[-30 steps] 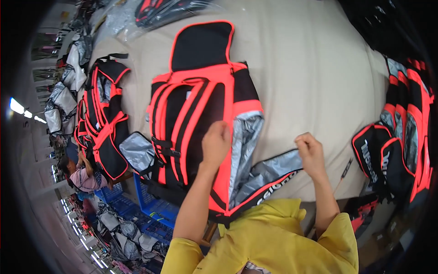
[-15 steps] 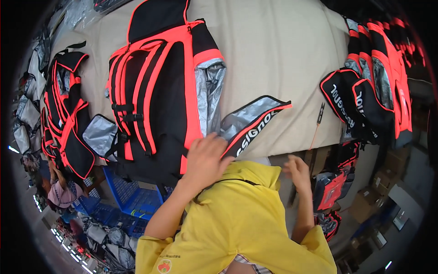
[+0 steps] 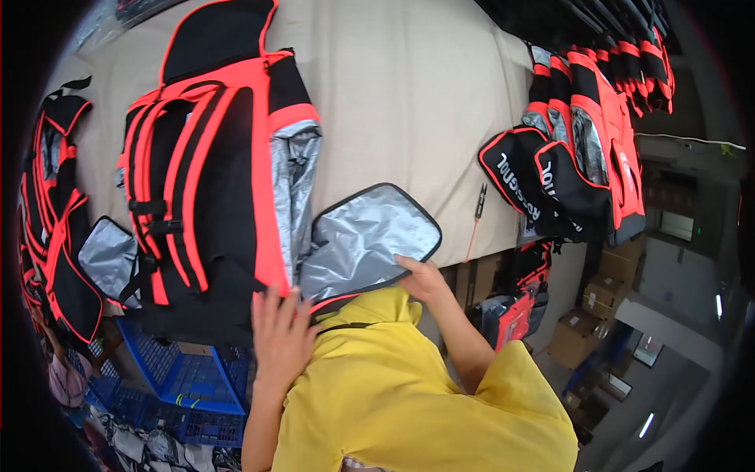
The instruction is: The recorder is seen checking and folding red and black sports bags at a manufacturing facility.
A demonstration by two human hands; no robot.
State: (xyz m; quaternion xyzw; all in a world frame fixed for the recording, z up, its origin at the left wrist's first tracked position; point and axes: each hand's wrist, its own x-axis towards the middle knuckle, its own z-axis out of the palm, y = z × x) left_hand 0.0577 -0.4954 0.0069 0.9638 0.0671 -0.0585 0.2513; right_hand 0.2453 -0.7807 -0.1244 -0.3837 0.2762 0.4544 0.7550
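A large black and neon-orange backpack [image 3: 236, 181] lies on the cloth-covered table, its shoulder straps facing up and its silver lining showing along the right side. At its lower right corner, a flap [image 3: 373, 236] is spread with the silver inner face up and black binding around the edge. My left hand [image 3: 281, 334] rests on the bag's lower corner beside the flap, its fingers stretched and apart. My right hand [image 3: 423, 279] pinches the flap's right edge, the thumb on the silver face; the other fingers are hidden beneath.
Another such backpack [image 3: 59, 212] lies at the left edge. Several folded bags [image 3: 582, 149] are stacked at the right. A slim tool with a black end [image 3: 480, 202] lies near the table's front edge. Blue crates [image 3: 169, 366] stand below left, cardboard boxes [image 3: 578, 338] below right.
My right hand has moved in to the flap and taken its edge. The flap has turned from partly folded to silver side up. My left hand has spread its fingers. The whole view has shifted.
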